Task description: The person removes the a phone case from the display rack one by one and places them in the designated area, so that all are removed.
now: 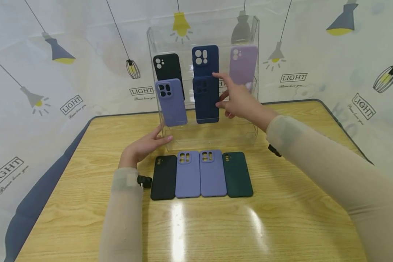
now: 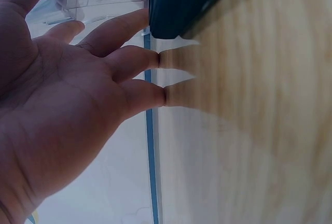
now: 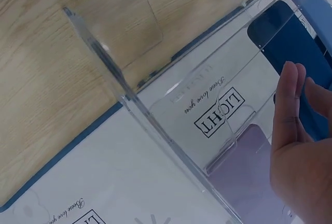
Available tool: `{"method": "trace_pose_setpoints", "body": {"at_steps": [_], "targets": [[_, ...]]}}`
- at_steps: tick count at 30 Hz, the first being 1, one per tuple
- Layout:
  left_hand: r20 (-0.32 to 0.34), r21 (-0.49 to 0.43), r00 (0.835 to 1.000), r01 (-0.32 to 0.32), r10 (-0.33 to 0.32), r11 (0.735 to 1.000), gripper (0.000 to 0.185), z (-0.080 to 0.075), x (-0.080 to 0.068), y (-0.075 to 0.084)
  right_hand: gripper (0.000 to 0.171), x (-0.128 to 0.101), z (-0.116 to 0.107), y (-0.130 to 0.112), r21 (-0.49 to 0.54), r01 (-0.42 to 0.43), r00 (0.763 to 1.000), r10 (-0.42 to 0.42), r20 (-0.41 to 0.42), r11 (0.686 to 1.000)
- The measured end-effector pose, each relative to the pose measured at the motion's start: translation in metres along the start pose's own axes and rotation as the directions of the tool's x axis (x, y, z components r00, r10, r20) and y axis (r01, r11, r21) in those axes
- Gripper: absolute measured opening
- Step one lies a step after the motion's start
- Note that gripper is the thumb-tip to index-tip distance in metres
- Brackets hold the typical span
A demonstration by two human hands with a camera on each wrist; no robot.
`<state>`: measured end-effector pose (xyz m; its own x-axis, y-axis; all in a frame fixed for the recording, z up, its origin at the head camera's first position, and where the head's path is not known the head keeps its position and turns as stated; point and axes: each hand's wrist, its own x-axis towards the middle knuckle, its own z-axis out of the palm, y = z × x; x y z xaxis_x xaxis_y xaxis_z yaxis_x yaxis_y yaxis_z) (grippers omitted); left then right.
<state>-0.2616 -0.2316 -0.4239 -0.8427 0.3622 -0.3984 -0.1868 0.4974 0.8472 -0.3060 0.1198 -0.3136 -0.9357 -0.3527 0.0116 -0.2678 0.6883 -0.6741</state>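
Room lies over the near tabletop (image 1: 216, 233); past the flat cases (image 1: 190, 178), the transparent stand (image 1: 211, 136) seemingly bars passage.

Glossy clear plastic rack (image 1: 213, 138); matt phone cases (image 1: 213, 178) (smooth-looking); shiny wood-grain table (image 1: 213, 229).

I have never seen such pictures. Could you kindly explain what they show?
This is a person, not a machine. The widest picture comes from a camera on the head; the other two, from cameras on the wrists. On the table, a black phone case, two periwinkle cases and a dark green case lie in a row. Behind them, a clear rack displays more. The left hand is spread at the rack's left side. The right hand is at the right edge of the lower dark blue case; whether it grips is unclear.
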Motion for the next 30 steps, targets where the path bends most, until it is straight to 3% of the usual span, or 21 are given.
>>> {"method": "trace_pose_setpoints", "body": {"at_steps": [10, 20, 30], "targets": [[0.002, -0.009, 1.000, -0.007, 0.007, 1.000, 0.093, 0.001, 0.001, 0.001, 0.101, 0.003, 0.009, 0.005, -0.013, 0.016, 0.999, -0.017, -0.048, 1.000], [-0.004, 0.005, 1.000, 0.007, -0.007, 1.000, 0.089, 0.000, 0.000, 0.003, 0.094, 0.006, 0.016, 0.016, -0.052, 0.121, 0.979, -0.128, -0.159, 0.991], [-0.004, -0.002, 1.000, 0.000, 0.000, 1.000, 0.091, 0.001, -0.001, 0.000, 0.091, 0.005, 0.020, 0.031, 0.153, 0.090, 0.977, -0.058, -0.207, 0.984]]}}
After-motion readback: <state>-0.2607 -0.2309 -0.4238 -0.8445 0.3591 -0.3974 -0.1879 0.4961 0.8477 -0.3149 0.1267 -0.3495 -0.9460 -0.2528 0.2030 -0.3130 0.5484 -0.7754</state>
